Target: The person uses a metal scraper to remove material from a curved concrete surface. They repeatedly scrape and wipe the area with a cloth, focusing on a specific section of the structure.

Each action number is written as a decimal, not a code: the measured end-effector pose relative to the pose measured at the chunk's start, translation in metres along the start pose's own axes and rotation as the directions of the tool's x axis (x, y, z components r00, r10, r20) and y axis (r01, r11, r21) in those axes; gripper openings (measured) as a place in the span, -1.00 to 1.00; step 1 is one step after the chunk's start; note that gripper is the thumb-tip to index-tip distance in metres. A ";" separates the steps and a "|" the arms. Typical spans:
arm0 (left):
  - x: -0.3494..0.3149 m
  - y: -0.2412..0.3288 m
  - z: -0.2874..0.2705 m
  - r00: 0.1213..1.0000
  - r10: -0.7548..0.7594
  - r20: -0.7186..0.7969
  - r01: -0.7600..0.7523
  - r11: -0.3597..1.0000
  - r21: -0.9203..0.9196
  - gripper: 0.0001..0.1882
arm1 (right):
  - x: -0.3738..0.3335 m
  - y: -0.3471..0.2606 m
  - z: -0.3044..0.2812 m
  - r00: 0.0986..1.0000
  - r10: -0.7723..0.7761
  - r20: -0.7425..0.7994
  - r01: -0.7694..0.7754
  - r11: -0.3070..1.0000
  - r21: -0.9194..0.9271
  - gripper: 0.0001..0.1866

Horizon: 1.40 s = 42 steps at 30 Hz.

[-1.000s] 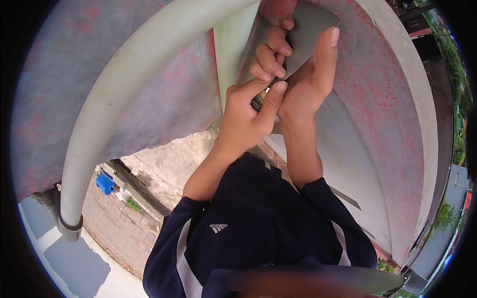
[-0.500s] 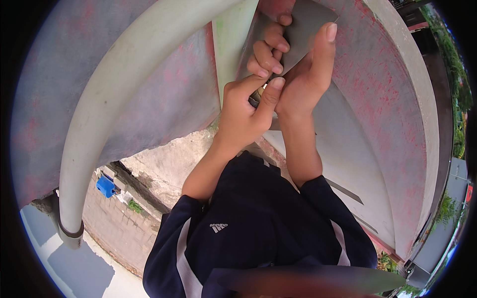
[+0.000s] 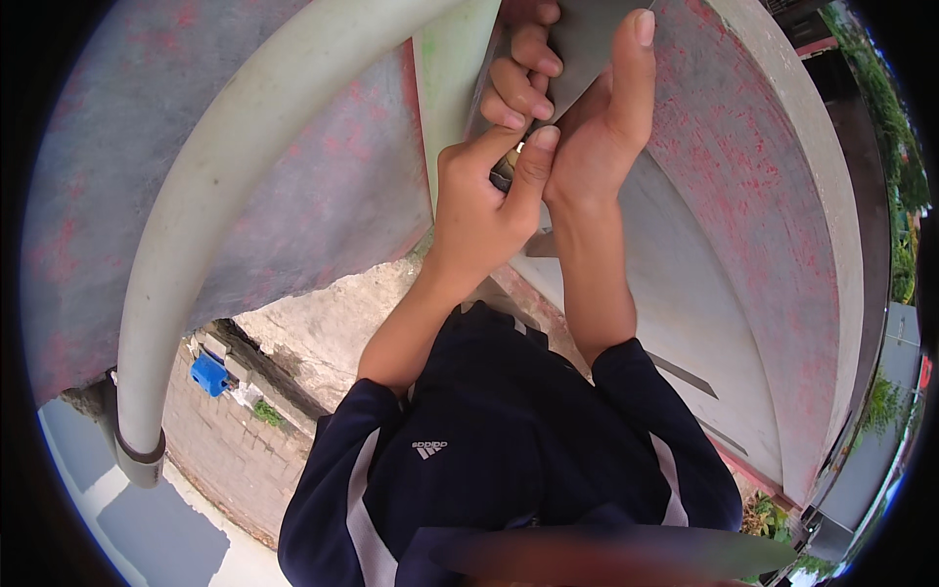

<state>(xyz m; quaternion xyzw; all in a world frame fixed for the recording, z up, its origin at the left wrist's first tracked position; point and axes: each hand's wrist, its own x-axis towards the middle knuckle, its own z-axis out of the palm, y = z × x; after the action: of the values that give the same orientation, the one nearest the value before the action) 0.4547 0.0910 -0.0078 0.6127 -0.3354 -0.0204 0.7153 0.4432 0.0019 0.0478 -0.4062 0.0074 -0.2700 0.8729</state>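
Note:
My left hand [image 3: 479, 205] is closed, thumb and index finger pinching a small dark and brass-coloured metal piece [image 3: 504, 172], mostly hidden by the fingers. Beside it, my right hand [image 3: 599, 157] has its palm turned inward and its thumb stretched upward. Several curled fingers [image 3: 523, 78] show along the left side of a grey metal plate [image 3: 584, 44]; they look like my right hand's fingers, wrapped round from behind. The plate stands between them and the right thumb. The thumb and fingertips of the left hand touch or nearly touch the right palm.
A thick, pale curved pipe [image 3: 196, 186] arches over the left side. Behind it stands a worn grey-and-red panel [image 3: 323, 196], with a pale green post [image 3: 450, 88] alongside. A curved grey-red panel [image 3: 743, 186] rises at right. Lower left, a blue object [image 3: 208, 375] lies by the paving.
Both hands sit slightly higher in the picture, with the view shifted a little. The grip looks the same.

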 end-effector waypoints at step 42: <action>0.002 0.012 -0.012 0.995 0.055 0.080 -0.063 0.993 0.095 -0.66 | -0.002 -0.002 0.004 1.000 0.027 -0.001 -0.026 0.995 0.101 -0.42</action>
<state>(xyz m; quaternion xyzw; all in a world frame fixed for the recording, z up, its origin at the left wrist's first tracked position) 0.4576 0.1039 0.0036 0.6355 -0.3814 -0.0064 0.6713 0.4412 0.0047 0.0510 -0.3611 0.0002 -0.2589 0.8958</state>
